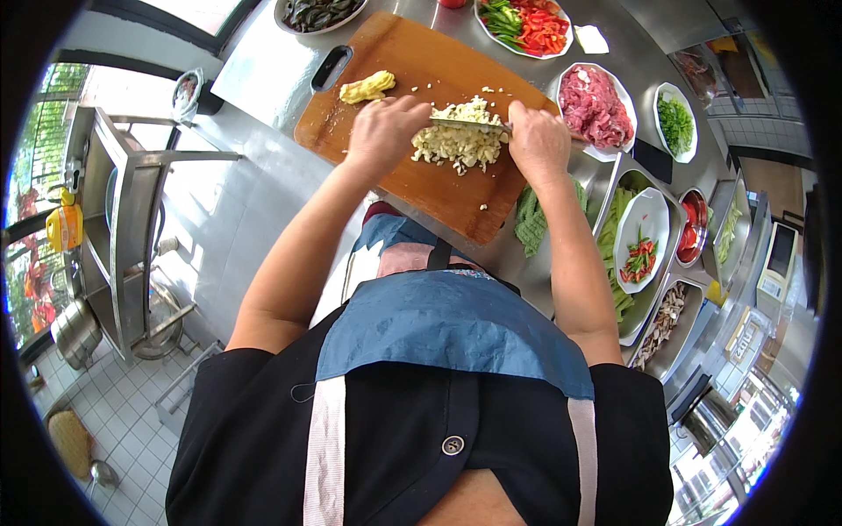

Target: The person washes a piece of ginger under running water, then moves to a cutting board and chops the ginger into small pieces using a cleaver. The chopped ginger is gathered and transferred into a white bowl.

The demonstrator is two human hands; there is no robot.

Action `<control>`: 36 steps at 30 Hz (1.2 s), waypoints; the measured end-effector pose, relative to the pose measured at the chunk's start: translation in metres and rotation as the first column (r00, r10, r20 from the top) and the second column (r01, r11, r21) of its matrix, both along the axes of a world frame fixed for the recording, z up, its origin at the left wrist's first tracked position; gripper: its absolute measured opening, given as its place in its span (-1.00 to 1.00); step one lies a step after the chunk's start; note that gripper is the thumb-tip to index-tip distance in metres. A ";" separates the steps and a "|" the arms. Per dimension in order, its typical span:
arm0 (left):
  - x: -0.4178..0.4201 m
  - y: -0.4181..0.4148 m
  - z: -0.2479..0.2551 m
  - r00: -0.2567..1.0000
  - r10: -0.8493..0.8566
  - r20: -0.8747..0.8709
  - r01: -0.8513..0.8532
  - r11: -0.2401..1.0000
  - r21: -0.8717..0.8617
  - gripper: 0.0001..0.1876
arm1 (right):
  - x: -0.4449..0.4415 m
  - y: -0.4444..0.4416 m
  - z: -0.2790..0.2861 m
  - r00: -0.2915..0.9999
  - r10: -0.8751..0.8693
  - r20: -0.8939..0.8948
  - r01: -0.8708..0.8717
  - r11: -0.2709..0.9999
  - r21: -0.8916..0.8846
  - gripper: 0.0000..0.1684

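Observation:
A kitchen knife (468,124) lies across a pile of chopped pale garlic (460,146) on a wooden cutting board (421,59). My right hand (541,139) is closed around its handle. At the blade's other end, my left hand (389,130) has its fingers on the tip, though the fingertips are partly hidden. A knobbly yellow piece of peeled ginger (368,87) rests on the board, just beyond my left hand. Small chopped bits are scattered around the pile.
Past the board stand a plate of sliced peppers (526,26) and a bowl of dark pieces (319,14). To the right are raw sliced meat (595,108), chopped green onion (674,125), a green cloth (533,220), a plate of cut chillies (641,240) and a tray of sliced mushrooms (661,325).

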State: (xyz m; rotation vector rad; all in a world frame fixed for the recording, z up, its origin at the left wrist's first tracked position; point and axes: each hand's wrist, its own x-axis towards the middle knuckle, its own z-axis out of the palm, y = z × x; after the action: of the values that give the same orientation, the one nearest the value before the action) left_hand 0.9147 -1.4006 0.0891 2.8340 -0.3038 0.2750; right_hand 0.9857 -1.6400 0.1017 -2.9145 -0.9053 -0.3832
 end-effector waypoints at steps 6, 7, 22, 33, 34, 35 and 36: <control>0.024 0.040 0.012 0.980 -0.195 0.039 0.198 0.977 -0.075 -0.83 | -0.025 0.010 0.039 0.997 0.062 -0.047 -0.061 0.998 0.014 -0.97; 0.027 0.048 0.025 0.971 -0.235 0.052 0.239 0.968 -0.074 -0.82 | -0.041 0.017 0.053 0.994 0.024 -0.107 -0.019 0.999 0.050 -0.96; 0.068 0.064 0.004 0.661 -0.745 -0.091 0.749 0.662 0.024 -0.88 | -0.148 0.059 0.018 0.699 -0.354 -0.622 0.544 0.827 0.141 -0.77; 0.075 0.028 -0.003 0.696 -0.716 0.064 0.718 0.696 -0.024 -0.86 | -0.118 0.024 0.013 0.769 -0.498 -0.400 0.563 0.824 0.056 -0.81; 0.076 0.030 -0.003 0.711 -0.701 0.048 0.703 0.708 -0.074 -0.88 | -0.114 0.024 0.016 0.806 -0.467 -0.365 0.530 0.843 0.091 -0.77; 0.078 0.034 -0.002 0.726 -0.687 0.030 0.685 0.718 -0.122 -0.89 | -0.112 0.025 0.022 0.814 -0.463 -0.351 0.515 0.855 0.067 -0.76; 0.077 0.043 0.000 0.746 -0.666 0.002 0.662 0.741 -0.117 -0.92 | -0.106 0.034 0.040 0.826 -0.450 -0.339 0.492 0.869 0.044 -0.75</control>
State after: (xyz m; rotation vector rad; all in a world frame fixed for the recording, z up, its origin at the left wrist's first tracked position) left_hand 0.9914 -1.3574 0.0894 2.4096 -1.2137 0.0713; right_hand 0.8801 -1.6055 0.1416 -2.9206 -0.0969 0.0190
